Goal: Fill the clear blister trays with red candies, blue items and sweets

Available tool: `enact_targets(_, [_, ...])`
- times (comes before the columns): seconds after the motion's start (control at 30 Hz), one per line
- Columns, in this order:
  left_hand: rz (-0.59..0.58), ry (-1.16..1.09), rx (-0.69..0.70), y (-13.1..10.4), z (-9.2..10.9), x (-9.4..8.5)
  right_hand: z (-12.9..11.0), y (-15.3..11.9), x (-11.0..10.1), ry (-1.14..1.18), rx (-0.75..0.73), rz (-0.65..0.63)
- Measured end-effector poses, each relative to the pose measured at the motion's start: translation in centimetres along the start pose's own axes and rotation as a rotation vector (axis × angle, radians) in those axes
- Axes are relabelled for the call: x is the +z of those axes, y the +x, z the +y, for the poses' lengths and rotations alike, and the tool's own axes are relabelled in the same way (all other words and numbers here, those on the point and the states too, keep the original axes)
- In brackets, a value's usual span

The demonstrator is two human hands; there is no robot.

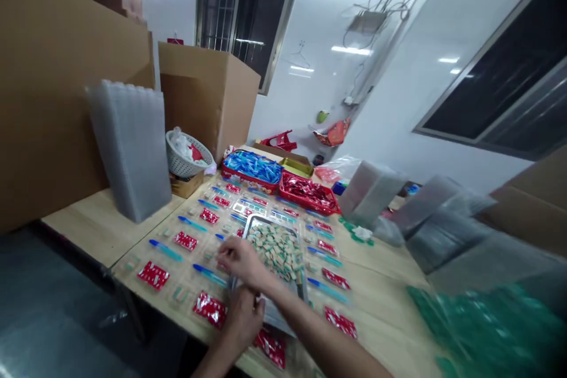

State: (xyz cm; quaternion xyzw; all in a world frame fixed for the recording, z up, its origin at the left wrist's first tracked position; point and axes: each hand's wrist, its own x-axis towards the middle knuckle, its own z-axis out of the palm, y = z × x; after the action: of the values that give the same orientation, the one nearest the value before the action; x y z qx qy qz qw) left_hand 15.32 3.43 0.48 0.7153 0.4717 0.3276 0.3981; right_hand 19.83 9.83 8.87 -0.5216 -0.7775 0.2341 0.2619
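A metal tray (253,223) full of small beige-and-green blocks (277,248) sits on the table among clear plastic blister trays. My right hand (241,261) reaches across the tray's left edge, fingertips pinched over the blister trays; what they hold, if anything, is too small to make out. Below it, my left hand (244,314) is at the tray's near left corner, fingers curled, their contents hidden. Around both hands the blister trays carry blue pens (209,274) and red patterned packets (209,308). Some compartments near the left edge hold small blocks (181,293).
Behind stand a red container of blue pens (252,165) and a red basket of red packets (309,192). Stacked clear trays (137,153) and a white basket (188,159) are at left. Plastic stacks (370,192) and green bags (500,325) lie at right.
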Motion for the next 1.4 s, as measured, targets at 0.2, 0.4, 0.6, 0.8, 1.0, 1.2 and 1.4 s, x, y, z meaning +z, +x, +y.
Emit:
enact_targets(0.2, [0.043, 0.076, 0.05, -0.2, 0.8, -0.6, 10.8, -8.2, -6.6, -0.087, 0.213, 0.119])
enact_targets(0.4, [0.09, 0.131, -0.002, -0.3, 1.9, -0.1, 13.6, -13.2, -5.4, -0.083, 0.157, 0.079])
enact_targets(0.6, [0.092, 0.227, 0.027, 0.5, 2.3, 1.0, 14.1, -13.8, -6.0, -0.08, 0.16, 0.144])
enact_targets(0.8, [0.053, 0.339, 0.018, 3.3, 2.6, 0.2, 13.6, -13.8, -7.1, -0.245, 0.226, 0.199])
enact_targets(1.0, [-0.005, 0.432, 0.001, 5.7, 2.9, 0.8, 14.0, -13.3, -5.2, -0.374, 0.249, 0.22])
enact_targets(1.2, [-0.017, 0.489, -0.051, 5.4, 1.4, 2.2, 15.8, -13.0, -3.9, -0.348, 0.17, 0.289])
enact_targets(1.4, [0.0, 0.452, 0.029, 4.9, 2.0, 2.3, 15.6, -12.8, -3.8, -0.329, 0.207, 0.28])
